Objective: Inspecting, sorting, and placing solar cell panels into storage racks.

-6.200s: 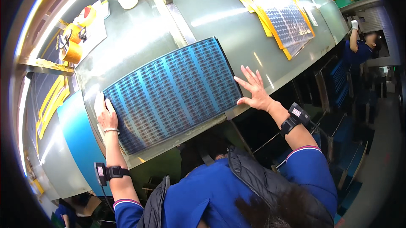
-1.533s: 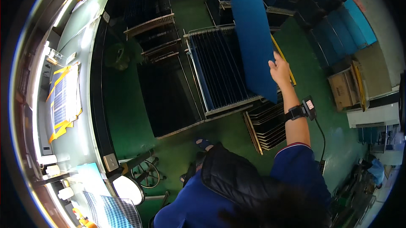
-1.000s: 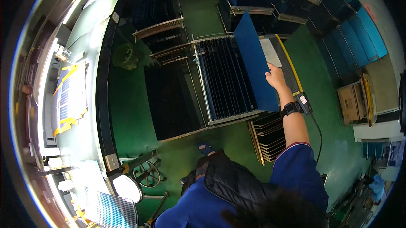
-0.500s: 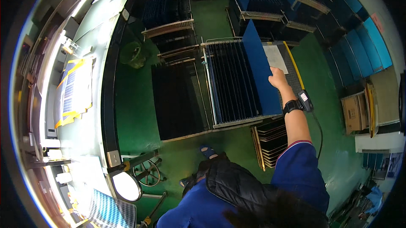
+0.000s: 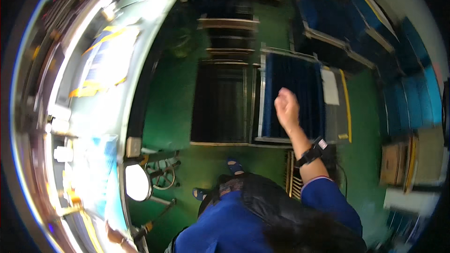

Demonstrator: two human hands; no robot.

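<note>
Head view, motion-blurred. Right hand (image 5: 287,107) is over the metal-framed rack (image 5: 263,107), left of its middle and nearer its near edge. Fingers look curled in; too smeared to tell if they meet. Nothing visible sticking out of the grip. Left hand (image 5: 114,235) is by the table (image 5: 151,18), at the near end of its right edge; can't tell if it's open or closed.

Blue panels (image 5: 307,91): thin, flat, matt, packed on edge in the rack, with the blur merging them into dark stripes. Right of the rack's right edge: grey board (image 5: 336,121) with a yellow strip down its right side, white paper (image 5: 331,89) flat on it. Left of the rack: dark rack (image 5: 218,103), pale bar along its near edge. Table top is smooth and glossy, carrying a shiny sheet with orange tape (image 5: 105,63) toward the far end and a glossy light-blue sheet (image 5: 107,168) at the near right edge.

Vs half a second ago: right hand has come off the rack's right side, where it had a raised blue panel; that panel no longer stands proud, can't single it out. Left hand is now in frame.
</note>
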